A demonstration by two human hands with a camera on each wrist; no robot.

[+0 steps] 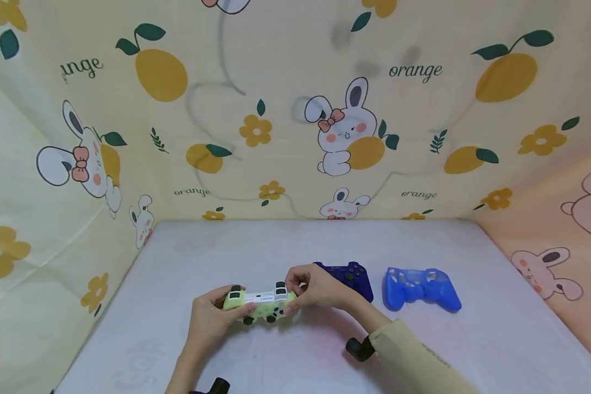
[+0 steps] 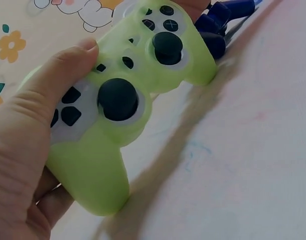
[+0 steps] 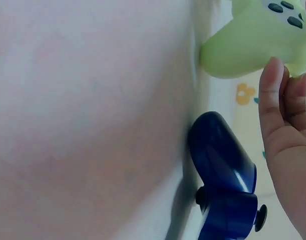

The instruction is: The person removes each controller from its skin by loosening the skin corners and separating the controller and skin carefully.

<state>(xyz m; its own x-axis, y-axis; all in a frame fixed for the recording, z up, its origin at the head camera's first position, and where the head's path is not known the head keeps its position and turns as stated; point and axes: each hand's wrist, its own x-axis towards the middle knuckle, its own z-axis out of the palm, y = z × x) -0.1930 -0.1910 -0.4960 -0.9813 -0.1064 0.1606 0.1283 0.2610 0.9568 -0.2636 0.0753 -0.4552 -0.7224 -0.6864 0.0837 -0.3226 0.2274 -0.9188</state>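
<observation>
A white game controller in a light green silicone cover [image 1: 263, 311] is held up over the table, its back edge with the shoulder buttons facing up in the head view. My left hand [image 1: 212, 316] grips its left end, and in the left wrist view the thumb lies across the front beside the black direction buttons. At the other end my right hand [image 1: 312, 287] pinches the cover's edge between thumb and curled fingers. The right wrist view shows that thumb [image 3: 272, 92] right at the green cover [image 3: 253, 45]. Two black thumbsticks [image 2: 118, 100] poke through the cover's openings.
Behind my right wrist lies a dark blue game controller [image 1: 357, 278], partly hidden by the hand. An empty blue silicone cover [image 1: 421, 287] is farther right on the white table [image 1: 295, 241]. Printed cloth [image 1: 285, 109] walls in the back and both sides.
</observation>
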